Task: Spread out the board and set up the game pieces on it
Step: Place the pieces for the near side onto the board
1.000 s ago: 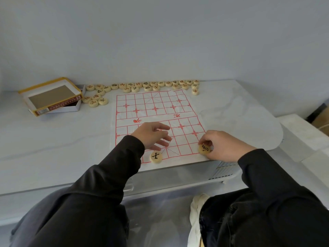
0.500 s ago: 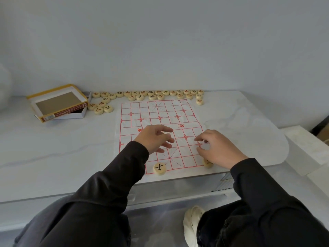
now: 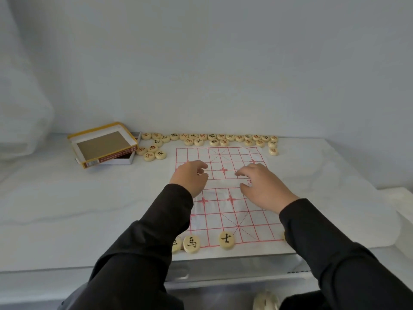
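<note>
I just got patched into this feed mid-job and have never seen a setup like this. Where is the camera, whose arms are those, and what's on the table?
There is no machine here. A person in dark sleeves works with bare hands, and the single camera sits on their head, looking forward and down. The left hand and right hand hover over a paper game board with a red grid, spread on a white table. Their fingers are loosely curled and appear to hold nothing. Along the board's near edge lie a few placed pieces, round wooden discs. Many more loose pieces lie in a row by the wall, beside an open box.
</note>
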`<state>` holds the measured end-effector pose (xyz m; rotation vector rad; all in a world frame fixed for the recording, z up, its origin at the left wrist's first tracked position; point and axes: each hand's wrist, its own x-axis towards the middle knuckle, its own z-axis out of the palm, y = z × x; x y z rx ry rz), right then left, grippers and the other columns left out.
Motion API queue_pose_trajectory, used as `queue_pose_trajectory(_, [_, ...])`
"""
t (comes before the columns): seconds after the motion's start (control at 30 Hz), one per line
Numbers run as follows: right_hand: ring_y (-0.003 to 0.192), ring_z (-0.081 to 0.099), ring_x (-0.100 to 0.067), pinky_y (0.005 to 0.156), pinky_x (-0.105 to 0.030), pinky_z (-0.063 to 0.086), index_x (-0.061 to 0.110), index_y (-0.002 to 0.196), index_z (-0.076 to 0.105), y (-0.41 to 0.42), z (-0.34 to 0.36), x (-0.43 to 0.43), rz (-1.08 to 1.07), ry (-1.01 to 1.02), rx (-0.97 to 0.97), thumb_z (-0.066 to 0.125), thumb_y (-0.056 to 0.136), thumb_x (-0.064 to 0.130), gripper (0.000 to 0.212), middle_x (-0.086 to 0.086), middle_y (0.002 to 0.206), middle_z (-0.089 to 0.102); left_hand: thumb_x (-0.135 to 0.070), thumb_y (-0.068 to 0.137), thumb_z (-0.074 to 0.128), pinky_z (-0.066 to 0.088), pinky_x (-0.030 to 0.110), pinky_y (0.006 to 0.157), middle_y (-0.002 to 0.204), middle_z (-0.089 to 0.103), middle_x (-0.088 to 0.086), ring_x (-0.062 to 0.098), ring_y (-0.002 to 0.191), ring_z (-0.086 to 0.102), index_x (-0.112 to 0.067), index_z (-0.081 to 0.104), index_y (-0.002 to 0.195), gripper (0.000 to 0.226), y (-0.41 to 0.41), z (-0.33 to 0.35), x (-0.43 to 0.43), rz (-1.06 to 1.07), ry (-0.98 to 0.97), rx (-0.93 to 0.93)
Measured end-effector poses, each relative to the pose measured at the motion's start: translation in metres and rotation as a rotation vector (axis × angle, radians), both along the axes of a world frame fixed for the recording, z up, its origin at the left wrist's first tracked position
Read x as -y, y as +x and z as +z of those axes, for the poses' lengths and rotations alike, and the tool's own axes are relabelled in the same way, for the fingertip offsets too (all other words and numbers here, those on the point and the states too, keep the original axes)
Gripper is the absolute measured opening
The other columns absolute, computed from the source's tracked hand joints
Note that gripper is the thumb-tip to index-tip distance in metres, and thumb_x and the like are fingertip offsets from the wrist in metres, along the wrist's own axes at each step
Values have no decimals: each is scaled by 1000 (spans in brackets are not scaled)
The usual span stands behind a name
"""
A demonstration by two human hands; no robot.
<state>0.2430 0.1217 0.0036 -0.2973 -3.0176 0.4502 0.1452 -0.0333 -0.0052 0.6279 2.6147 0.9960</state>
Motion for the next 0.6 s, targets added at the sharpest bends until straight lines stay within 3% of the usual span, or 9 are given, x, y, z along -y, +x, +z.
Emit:
queue_pose_trajectory(0.13, [128, 39, -13, 106, -28, 33, 20, 133, 50, -24, 9, 11, 46, 40, -16, 49, 95, 20, 38, 3, 135, 49, -21, 96, 45, 39, 29, 100, 138, 46, 3, 20, 123, 45, -21, 41, 138, 42, -14, -3, 8, 28, -150, -150])
queue_pose_trajectory(0.3, [128, 39, -13, 105, -29, 34, 20, 133, 49, -50, 10, 13, 70, 81, -23, 49, 95, 21, 39, 2, 134, 50, -22, 95, 46, 37, 31, 104, 142, 40, 1, 19, 130, 36, -20, 40, 139, 44, -33, -4, 15, 12, -170, -247])
queue_pose_trajectory(0.6, [131, 38, -18, 107, -32, 33, 16, 132, 50, -113, -8, -8, 15, 77, 36, 52, 92, 18, 40, -3, 138, 48, -37, 93, 50, 27, 41, 111, 156, 11, 4, 26, 142, 14, -24, 20, 147, 63, -41, -8, 17, -92, -368, -153])
